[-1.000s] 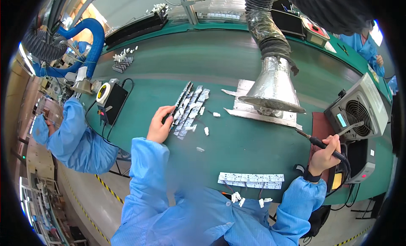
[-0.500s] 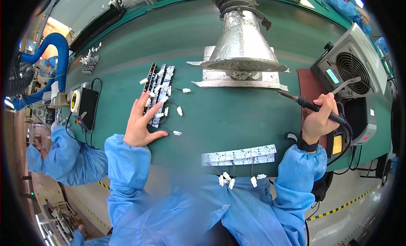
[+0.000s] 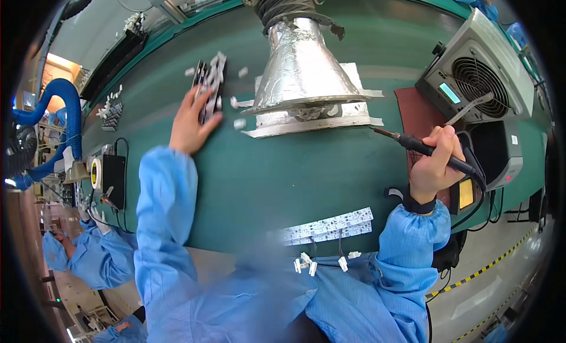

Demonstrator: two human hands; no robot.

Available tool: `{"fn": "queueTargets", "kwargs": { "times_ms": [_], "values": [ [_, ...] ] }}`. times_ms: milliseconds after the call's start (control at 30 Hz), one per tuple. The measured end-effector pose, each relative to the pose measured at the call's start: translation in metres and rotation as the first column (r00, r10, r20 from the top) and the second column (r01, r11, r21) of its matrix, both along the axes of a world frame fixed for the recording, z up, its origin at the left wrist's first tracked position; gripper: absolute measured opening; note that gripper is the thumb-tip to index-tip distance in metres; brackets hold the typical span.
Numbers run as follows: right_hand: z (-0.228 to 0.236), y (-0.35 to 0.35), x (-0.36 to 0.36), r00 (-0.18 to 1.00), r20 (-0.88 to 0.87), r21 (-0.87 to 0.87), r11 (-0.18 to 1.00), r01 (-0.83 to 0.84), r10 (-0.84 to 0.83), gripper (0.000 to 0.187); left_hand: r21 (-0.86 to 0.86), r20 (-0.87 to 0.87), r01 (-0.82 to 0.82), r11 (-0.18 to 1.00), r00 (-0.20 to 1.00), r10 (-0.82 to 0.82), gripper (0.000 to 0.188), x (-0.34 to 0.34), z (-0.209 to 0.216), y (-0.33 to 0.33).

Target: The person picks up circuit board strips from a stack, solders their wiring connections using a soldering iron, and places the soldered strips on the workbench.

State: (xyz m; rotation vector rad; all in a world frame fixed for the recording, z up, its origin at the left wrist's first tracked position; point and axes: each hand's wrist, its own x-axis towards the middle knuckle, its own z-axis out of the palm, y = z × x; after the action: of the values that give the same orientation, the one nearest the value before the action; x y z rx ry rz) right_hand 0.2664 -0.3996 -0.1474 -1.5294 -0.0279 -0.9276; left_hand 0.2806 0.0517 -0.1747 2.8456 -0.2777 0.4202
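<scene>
My left hand lies against a bundle of narrow circuit board strips at the left of the green bench. Its fingers and thumb are spread over the near end, hiding part of it. White connectors on thin leads trail from the bundle, blurred by motion. In my right hand is a black soldering iron, its tip pointing left above the bench. Along the front edge lie two pale circuit board strips, one overlapping the other, their white connectors hanging toward my lap.
A foil-covered extraction hood stands over a pale taped plate. At the right are a grey fan unit, a black soldering station and a yellow sponge. A black box sits left; another person's sleeve is beyond.
My left hand has moved away from me along with the strip bundle, which now lies farther back. The right hand still holds the iron in much the same pose. The whole view has shifted.
</scene>
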Motion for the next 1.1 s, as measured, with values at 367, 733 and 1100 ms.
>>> {"fn": "queueTargets", "kwargs": {
  "times_ms": [367,733,1100],
  "values": [
    [-0.001,0.001,0.004,1.000,0.003,-0.002,1.000,0.029,-0.029,0.038,0.031,0.223,-0.232,0.972,0.950,0.220,0.041,0.186,-0.028,0.032],
    [0.002,0.000,0.001,0.999,0.041,-0.022,0.999,0.032,-0.032,0.036,-0.257,-0.340,-0.176,0.950,0.937,0.081,0.011,-0.123,0.071,-0.060],
    [-0.007,-0.004,0.005,0.998,0.059,-0.025,0.999,0.037,-0.035,0.036,-0.418,-0.367,0.295,0.859,0.810,-0.457,0.036,-0.159,0.025,-0.168]
  ]
}}
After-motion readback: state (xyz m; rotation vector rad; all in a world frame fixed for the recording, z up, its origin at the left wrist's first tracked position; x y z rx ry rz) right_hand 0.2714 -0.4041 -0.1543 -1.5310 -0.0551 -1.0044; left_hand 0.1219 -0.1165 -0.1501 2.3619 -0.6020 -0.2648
